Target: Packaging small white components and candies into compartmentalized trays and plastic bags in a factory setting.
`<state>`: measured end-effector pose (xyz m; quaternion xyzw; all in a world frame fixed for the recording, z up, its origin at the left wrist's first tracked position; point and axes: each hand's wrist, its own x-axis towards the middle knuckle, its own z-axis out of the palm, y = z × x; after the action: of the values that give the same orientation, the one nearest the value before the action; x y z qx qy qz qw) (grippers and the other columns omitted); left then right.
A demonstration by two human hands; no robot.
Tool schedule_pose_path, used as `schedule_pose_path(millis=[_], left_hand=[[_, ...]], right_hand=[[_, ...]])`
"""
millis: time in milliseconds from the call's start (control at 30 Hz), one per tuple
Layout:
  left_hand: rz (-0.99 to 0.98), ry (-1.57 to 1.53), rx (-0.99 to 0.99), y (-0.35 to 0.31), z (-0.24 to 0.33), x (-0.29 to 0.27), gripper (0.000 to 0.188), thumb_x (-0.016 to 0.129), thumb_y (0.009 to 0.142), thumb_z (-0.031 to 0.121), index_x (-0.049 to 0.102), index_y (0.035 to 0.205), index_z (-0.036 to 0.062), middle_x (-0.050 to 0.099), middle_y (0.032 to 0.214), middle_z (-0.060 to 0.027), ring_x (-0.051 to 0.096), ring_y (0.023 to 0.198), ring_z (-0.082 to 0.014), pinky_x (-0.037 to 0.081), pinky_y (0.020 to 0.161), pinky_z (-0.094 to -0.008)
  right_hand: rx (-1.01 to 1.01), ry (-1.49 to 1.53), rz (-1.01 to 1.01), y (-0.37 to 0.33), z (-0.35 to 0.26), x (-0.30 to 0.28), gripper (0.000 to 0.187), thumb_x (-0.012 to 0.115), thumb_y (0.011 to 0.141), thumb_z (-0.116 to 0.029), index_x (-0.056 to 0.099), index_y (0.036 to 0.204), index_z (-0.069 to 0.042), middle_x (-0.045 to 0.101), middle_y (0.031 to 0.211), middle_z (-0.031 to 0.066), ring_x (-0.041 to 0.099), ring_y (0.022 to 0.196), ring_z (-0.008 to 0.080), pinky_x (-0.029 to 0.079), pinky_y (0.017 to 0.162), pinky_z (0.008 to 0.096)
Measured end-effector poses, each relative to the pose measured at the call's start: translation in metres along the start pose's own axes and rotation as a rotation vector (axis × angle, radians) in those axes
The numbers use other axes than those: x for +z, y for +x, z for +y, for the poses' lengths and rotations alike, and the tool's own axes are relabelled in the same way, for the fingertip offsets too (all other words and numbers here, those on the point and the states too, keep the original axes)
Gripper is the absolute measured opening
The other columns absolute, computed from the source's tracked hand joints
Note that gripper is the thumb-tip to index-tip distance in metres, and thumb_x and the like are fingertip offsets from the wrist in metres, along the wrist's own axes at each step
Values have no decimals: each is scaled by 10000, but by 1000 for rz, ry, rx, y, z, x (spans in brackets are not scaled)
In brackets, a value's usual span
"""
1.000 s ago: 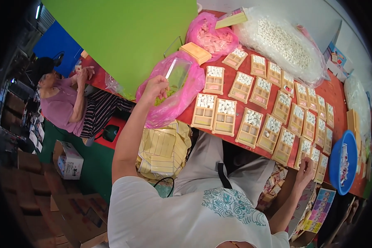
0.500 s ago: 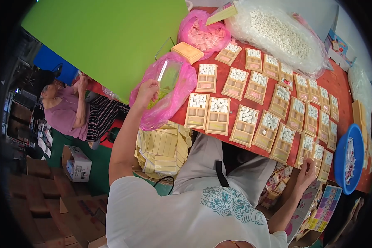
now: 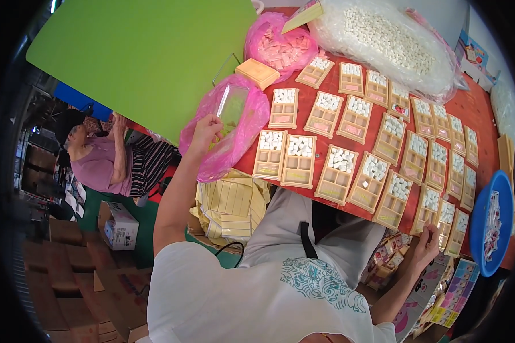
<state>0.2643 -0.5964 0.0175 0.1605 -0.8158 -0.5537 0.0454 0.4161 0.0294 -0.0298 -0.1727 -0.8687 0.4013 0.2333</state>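
My left hand [image 3: 206,134] is over a pink plastic bag [image 3: 252,117] of yellow-green pieces [image 3: 228,129], beside a clear plastic box [image 3: 233,104] lying in it. Its fingers are curled together; whatever they hold is hidden. At the table's near right edge, my right hand [image 3: 427,243] has its fingertips pinched beside a cream compartment tray [image 3: 426,214]; I cannot make out anything between them. Several such trays stand in rows, each with small white blocks [image 3: 341,159] in its far compartment. Some hold pink slips [image 3: 322,126], others yellow-green ones [image 3: 389,216].
The red table [image 3: 317,193] also bears a pink bag of pink packets [image 3: 283,50], a cream box [image 3: 257,73], a large clear bag of white blocks [image 3: 386,40] and a blue basin [image 3: 488,228]. A green board [image 3: 137,57] lies left; another person [image 3: 100,160] sits beyond it.
The view has shifted slightly. My left hand stays over the pink bag, its fingers slightly lower and more curled. My right hand stays by the near right trays. The other person's posture has changed a little.
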Motion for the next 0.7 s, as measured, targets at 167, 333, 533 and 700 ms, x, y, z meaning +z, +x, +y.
schedule_pose_path(millis=[167,333,533,700], left_hand=[[50,64,5,-2,-2,-7,73,600,804,95,554,843,54,559,655,-9,529,503,-88,383,421,-224],[40,1,-58,-2,3,-12,68,596,799,81,549,839,52,565,649,-18,523,497,-93,378,419,-224],[17,126,119,8,18,27,65,587,793,54,562,850,37,568,678,-26,535,556,-96,415,482,-236],[-194,148,369,-26,89,111,56,560,846,3,570,894,30,544,828,-13,510,762,-77,420,665,-224]], right_hand=[[-43,-11,13,-3,12,-1,90,559,924,-63,580,961,16,571,776,45,487,689,95,440,625,233],[-22,55,-4,-2,10,1,98,556,925,-63,579,959,25,570,770,41,500,684,89,443,621,228],[-34,50,57,-1,28,-25,71,556,908,-14,583,957,30,588,794,43,532,715,81,456,632,224],[-50,57,99,8,-2,-24,72,577,847,45,597,913,24,600,813,62,562,758,113,463,697,238]])
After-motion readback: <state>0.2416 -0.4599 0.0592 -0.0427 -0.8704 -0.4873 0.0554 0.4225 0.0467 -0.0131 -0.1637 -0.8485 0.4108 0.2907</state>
